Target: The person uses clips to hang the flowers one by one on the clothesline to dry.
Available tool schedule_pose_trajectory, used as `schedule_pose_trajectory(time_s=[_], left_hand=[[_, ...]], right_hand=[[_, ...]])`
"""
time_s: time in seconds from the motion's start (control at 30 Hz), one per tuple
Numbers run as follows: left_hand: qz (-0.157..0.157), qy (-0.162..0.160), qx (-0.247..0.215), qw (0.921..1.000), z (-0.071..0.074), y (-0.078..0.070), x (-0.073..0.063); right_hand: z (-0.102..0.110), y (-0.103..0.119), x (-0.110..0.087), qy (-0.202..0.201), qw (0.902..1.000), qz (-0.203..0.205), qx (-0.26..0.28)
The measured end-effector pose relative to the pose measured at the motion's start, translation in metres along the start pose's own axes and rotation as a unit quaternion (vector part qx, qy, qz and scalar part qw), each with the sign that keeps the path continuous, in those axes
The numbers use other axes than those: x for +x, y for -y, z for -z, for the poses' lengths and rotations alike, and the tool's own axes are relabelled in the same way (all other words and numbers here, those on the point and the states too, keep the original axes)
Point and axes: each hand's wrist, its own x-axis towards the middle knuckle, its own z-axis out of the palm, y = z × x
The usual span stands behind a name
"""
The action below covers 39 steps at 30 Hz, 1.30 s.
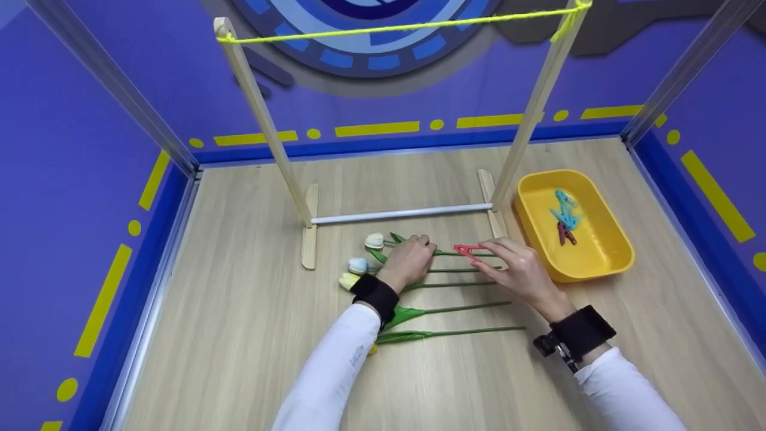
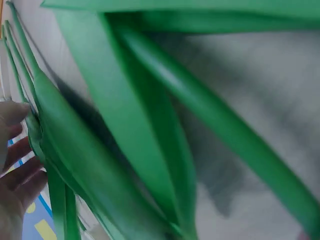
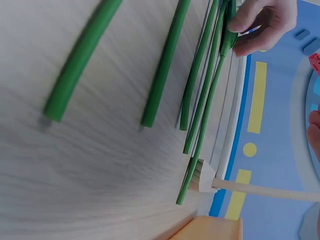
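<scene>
Several artificial tulips lie side by side on the table, stems pointing right. At the left are a white tulip (image 1: 374, 241), a light blue tulip (image 1: 358, 266) and a yellow tulip (image 1: 348, 281); my left forearm covers the nearer blooms. My left hand (image 1: 413, 258) pinches the white tulip by its leafy stem, thumb and fingers around the green leaf (image 3: 229, 37) in the right wrist view. Just right of it, my right hand (image 1: 517, 269) holds a red clothespin (image 1: 464, 250) between thumb and fingers, above the stem ends.
Behind the flowers stands a wooden frame (image 1: 541, 90) with a yellow string (image 1: 389, 28) tied between its post tops and a white bar (image 1: 401, 214) low down. On the right, a yellow tub (image 1: 589, 256) contains teal clothespins (image 1: 564, 206) and a dark red clothespin (image 1: 565, 233). Blue-purple walls enclose the table.
</scene>
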Motion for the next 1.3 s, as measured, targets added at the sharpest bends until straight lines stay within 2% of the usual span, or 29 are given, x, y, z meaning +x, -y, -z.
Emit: schedule_pose_trajectory(time_s=[0.1,0.27,0.67,1.03,1.3], left_hand=[[-0.001,0.015,0.034,0.9993,-0.001,-0.002,0.002],[-0.013,0.002,0.064,0.9979,-0.003,-0.005,0.005],[0.002,-0.041,0.045,0.9981,-0.008,0.004,0.001],[0.024,-0.064,0.006,0.9976,0.004,0.017,-0.001],[0.041,-0.080,-0.090,0.9918,0.014,0.025,-0.003]], right_hand=[[-0.003,0.000,0.001,-0.005,1.0000,0.005,0.001],[-0.004,0.002,0.001,-0.010,0.9999,-0.003,0.008],[-0.004,0.002,-0.002,-0.020,0.9997,-0.009,0.013],[-0.003,0.005,0.000,-0.042,0.9991,0.007,0.002],[-0.004,0.002,-0.003,-0.039,0.9990,0.019,0.000]])
